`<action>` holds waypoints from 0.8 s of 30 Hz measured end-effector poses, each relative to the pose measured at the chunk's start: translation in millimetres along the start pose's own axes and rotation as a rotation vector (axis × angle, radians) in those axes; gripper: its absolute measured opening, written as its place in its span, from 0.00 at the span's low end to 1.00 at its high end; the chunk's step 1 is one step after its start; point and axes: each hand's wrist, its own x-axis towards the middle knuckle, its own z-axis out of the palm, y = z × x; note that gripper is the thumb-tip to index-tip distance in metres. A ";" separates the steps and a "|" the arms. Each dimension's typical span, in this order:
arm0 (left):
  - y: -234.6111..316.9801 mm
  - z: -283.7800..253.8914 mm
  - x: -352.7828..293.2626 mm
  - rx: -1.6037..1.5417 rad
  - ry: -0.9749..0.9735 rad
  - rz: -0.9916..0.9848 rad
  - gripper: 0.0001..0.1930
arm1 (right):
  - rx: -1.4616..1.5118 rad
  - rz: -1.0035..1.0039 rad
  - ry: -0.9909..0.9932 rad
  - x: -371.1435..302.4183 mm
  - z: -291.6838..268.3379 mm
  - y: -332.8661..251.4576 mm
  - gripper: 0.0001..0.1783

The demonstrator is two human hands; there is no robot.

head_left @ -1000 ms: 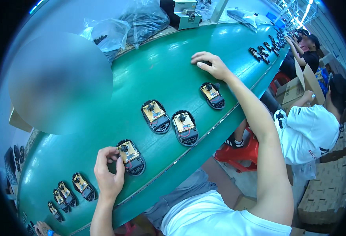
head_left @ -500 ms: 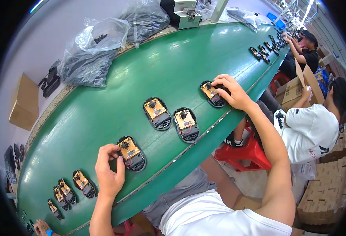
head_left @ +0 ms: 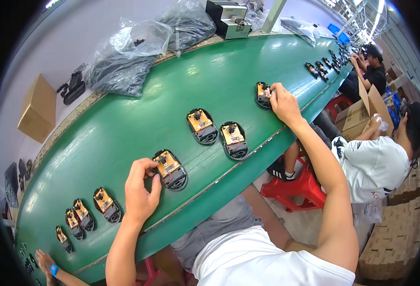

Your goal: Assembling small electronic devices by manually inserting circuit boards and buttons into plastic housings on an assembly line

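My left hand [head_left: 143, 189] curls at the left side of an opened computer mouse [head_left: 172, 174], thumb and index fingertips at its edge. The mouse is a black lower shell with a tan circuit board, a scroll wheel and a red wire. Farther right, my right hand [head_left: 286, 106] grips the right side of another opened mouse [head_left: 264, 95], partly hiding it. Between my hands lie two more of the same kind, a farther mouse [head_left: 202, 126] and a nearer mouse [head_left: 234, 141]. All rest board-up on the green belt [head_left: 138, 124].
Several mouse shells [head_left: 107, 206] lie at left, near a co-worker's hand [head_left: 44, 260] with a blue wristband. More parts [head_left: 322, 69] sit at far right. Plastic bags [head_left: 124, 71] and a machine [head_left: 236, 26] line the back. A co-worker in white [head_left: 374, 164] sits at right by a red stool [head_left: 298, 186].
My right hand has moved its mouse farther from the belt's near edge. A co-worker's hand at lower left reaches farther onto the belt. The whole view has shifted slightly.
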 end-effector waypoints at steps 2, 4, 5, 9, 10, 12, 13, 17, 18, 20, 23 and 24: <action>-1.4 -0.8 -2.1 0.010 0.012 -0.006 0.14 | -0.001 -0.024 0.012 0.9 2.3 -1.7 0.05; -4.1 0.9 -4.4 0.003 0.012 0.029 0.15 | -0.003 -0.007 0.050 0.6 0.4 8.0 0.07; -5.5 -1.3 -5.6 -0.010 0.012 0.021 0.16 | 0.021 0.031 0.078 4.4 0.4 10.7 0.09; 1.4 -6.0 -3.1 -0.009 0.071 0.088 0.17 | 0.524 0.322 0.106 28.8 -1.2 13.3 0.13; -0.6 -6.8 -3.8 0.012 0.091 0.065 0.17 | 0.799 0.393 0.060 34.1 -3.3 -3.9 0.14; -4.7 -6.9 -4.4 0.009 0.117 0.106 0.16 | 1.058 0.415 -0.039 46.5 -12.9 -68.5 0.15; -5.0 -10.2 -5.9 0.019 0.138 0.104 0.15 | 1.031 0.371 -0.120 52.3 -13.5 -104.9 0.15; -9.8 -16.4 -4.8 0.125 0.198 0.183 0.11 | 0.779 -0.086 -0.279 59.1 20.3 -225.9 0.14; -9.6 -18.4 -8.7 0.145 0.196 0.171 0.11 | 0.743 -0.137 -0.345 56.1 32.4 -256.3 0.14; -7.7 -21.0 -8.0 0.138 0.210 0.204 0.10 | 0.651 -0.492 -0.260 59.0 72.3 -292.0 0.13; -1.9 -22.6 -8.5 0.151 0.236 0.255 0.09 | 0.614 -0.687 -0.250 57.6 101.4 -329.7 0.11; 0.1 -24.9 -11.0 0.167 0.255 0.274 0.08 | 0.549 -0.702 -0.318 53.2 103.7 -339.8 0.10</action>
